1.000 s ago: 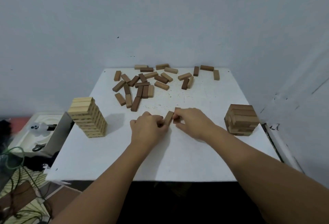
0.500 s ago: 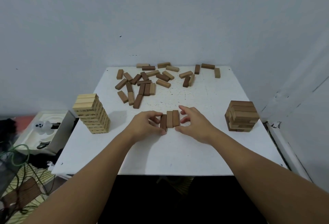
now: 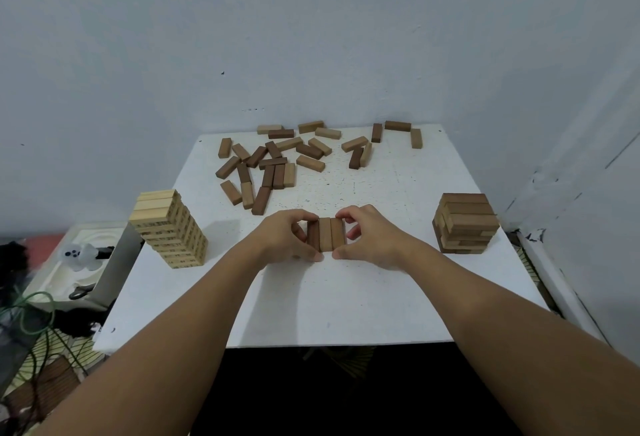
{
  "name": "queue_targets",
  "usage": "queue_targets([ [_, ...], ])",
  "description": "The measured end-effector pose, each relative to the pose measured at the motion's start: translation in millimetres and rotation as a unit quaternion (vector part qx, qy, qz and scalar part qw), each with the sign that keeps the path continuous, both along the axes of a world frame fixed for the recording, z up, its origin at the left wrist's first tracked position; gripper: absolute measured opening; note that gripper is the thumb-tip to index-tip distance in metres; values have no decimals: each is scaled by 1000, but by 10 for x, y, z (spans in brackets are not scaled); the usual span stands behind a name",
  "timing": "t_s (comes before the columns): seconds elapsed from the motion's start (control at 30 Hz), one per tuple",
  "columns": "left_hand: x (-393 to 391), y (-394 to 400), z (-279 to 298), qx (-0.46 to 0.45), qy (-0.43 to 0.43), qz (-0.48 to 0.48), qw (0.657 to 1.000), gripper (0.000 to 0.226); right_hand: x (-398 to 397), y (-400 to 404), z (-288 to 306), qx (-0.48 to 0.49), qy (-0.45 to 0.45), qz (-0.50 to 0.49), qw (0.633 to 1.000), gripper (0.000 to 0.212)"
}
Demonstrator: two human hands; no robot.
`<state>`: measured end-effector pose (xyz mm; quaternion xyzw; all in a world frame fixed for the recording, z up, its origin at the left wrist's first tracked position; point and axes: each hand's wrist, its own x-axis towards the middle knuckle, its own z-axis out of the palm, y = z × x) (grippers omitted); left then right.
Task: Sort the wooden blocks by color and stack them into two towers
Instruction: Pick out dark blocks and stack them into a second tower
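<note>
Three brown blocks (image 3: 325, 234) lie side by side, touching, at the middle of the white surface (image 3: 346, 297), their long sides running from the near edge toward the far edge. The left hand (image 3: 285, 236) has its fingers curled round the left side of the row, thumb at the near end, and the right hand (image 3: 372, 236) is curled the same way round the right side, so the two hands clamp the row between them. Beyond them, along the far edge, loose blocks (image 3: 277, 165) of lighter and darker brown are scattered, some overlapping. A pale tower (image 3: 169, 228) stands by the left edge, tall and neatly layered. A shorter brown tower (image 3: 465, 222) stands by the right edge, its layers slightly askew. Off the left edge, lower down, a white tray (image 3: 69, 262) and green cables (image 3: 31, 314) are visible.
</note>
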<state>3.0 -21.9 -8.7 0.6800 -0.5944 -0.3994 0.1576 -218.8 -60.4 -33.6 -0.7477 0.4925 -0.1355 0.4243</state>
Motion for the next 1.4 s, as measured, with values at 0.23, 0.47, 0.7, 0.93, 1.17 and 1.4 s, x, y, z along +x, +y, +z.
queue_targets([
  [0.23,-14,-29,20,5,-13,-13,1000,78,23,-31,27,-8,21,9,1000,73],
  [0.47,-31,34,0,-15,-21,-22,999,71,-24,35,-16,-21,-2,18,1000,70],
  [0.7,21,161,-37,-22,-1,-30,999,73,-46,120,-101,-33,-27,35,998,74],
  [0.93,13,252,-43,-33,39,-12,999,73,-55,151,-107,-32,-37,45,998,75],
  [1.17,9,274,-80,-45,54,-18,997,68,-28,164,-108,-39,-31,43,998,72],
  [1.4,18,303,-122,-89,39,-19,995,70,-9,221,-41,-28,-38,43,998,68],
])
